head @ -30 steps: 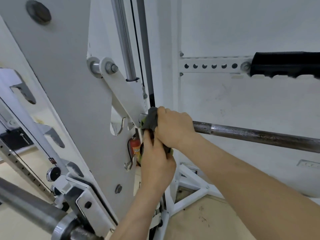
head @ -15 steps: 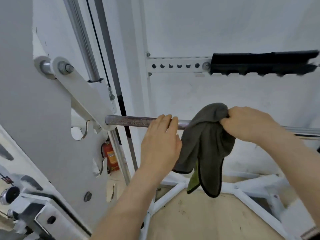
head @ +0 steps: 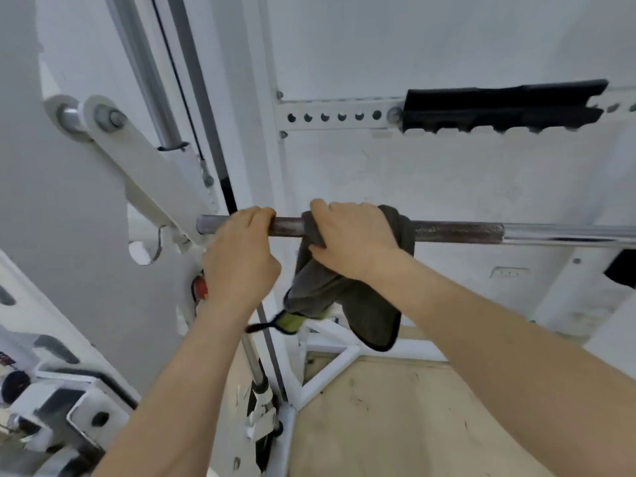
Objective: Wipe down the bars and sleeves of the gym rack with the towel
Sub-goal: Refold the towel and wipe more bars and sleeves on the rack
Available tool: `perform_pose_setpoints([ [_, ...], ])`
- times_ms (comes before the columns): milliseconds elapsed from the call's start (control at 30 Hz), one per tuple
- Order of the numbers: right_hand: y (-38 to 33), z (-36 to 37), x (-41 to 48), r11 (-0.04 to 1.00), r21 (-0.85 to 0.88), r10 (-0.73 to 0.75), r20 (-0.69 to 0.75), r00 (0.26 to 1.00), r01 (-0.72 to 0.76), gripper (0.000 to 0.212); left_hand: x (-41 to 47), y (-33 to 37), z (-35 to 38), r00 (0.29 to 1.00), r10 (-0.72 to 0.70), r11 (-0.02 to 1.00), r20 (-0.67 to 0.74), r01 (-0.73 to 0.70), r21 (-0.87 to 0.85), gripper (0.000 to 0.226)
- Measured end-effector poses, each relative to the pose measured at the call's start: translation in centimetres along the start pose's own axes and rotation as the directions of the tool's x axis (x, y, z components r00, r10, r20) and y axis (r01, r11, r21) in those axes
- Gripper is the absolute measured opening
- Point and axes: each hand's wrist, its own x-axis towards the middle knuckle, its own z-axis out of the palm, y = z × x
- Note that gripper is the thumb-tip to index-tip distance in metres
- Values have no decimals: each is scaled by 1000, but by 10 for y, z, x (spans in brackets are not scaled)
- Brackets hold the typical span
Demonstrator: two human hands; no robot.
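We grip the bar [head: 457, 231] bare with our left hand [head: 241, 256]; our right hand [head: 354, 235] clamps the towel [head: 371, 315] around it. Bar axis runs left-right; unwiped length lies rightward, nearer our right.

Bright, even light — soft motion blur (edges bowed).

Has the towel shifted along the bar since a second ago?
Yes, rightward. The towel was against the white pivot arm at the bar's left end; now the right hand grips it beyond the left hand.
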Motion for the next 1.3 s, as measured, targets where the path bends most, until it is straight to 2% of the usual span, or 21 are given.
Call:
perform_pose_setpoints([
  [100, 61, -15, -44, 991, -71, 118, 13, 993, -117, 33, 0, 6, 0, 999, -28, 999, 15, 28, 38, 55],
  [200, 110, -32, -84, 944, -154, 308, 82, 948, -293, 34, 5, 22, -2, 999, 12, 998, 49, -15, 58, 36],
  [267, 116, -35, -87, 912, -161, 401, 155, 903, -378, 33, 12, 50, -2, 993, 67, 994, 102, -57, -96, 19],
  [300, 113, -33, -84, 902, -173, 422, 172, 890, -395, 31, 13, 70, 1, 984, 113, 980, 141, -87, -179, 18],
  [400, 101, -26, -78, 909, -175, 393, 63, 917, -378, 23, 10, 137, 18, 950, 261, 944, 170, -215, -252, 28],
  [500, 113, -24, -93, 943, -133, 304, -32, 952, -305, 15, 8, 188, 31, 950, 268, 933, 160, -215, -289, 31],
  [600, 153, -30, -122, 937, -163, 299, -90, 950, -310, 23, 5, 224, 39, 942, 304, 904, 145, -237, -355, 35],
  [667, 194, -39, -151, 905, -229, 351, -77, 933, -359, 28, -1, 245, 48, 925, 364, 899, 106, -319, -300, 33],
  [767, 261, -60, -199, 869, -263, 431, -19, 902, -420, 29, -7, 288, 62, 901, 429, 902, 71, -422, -92, 38],
  [833, 297, -80, -221, 856, -255, 480, 72, 874, -450, 30, -9, 317, 69, 912, 395, 918, 106, -394, -33, 45],
  [900, 324, -99, -226, 852, -209, 524, 343, 780, -480, 29, -6, 334, 74, 942, 306, 948, 138, -314, 42, 56],
  [967, 340, -109, -219, 855, -150, 481, 586, 652, -496, 31, -1, 339, 78, 964, 227, 964, 137, -242, 107, 60],
  [1033, 342, -113, -204, 890, -130, 403, 673, 620, -438, 31, 3, 343, 79, 972, 186, 968, 146, -206, 142, 57],
  [1067, 334, -112, -196, 905, -119, 376, 672, 638, -408, 28, 6, 343, 78, 967, 190, 966, 168, -214, 144, 55],
  [1133, 310, -101, -181, 939, -55, 308, 580, 755, -340, 23, 14, 345, 77, 954, 175, 966, 245, -214, 142, 49],
  [1200, 283, -81, -178, 963, -30, 262, 353, 898, -269, 19, 23, 345, 74, 930, 141, 974, 339, -192, 120, 49],
  [1233, 272, -72, -182, 971, -41, 239, 233, 943, -236, 18, 25, 344, 75, 920, 131, 977, 370, -183, 108, 50],
  [1300, 267, -63, -196, 978, -72, 200, 52, 978, -196, 17, 21, 345, 75, 922, 122, 982, 368, -165, 89, 58],
])
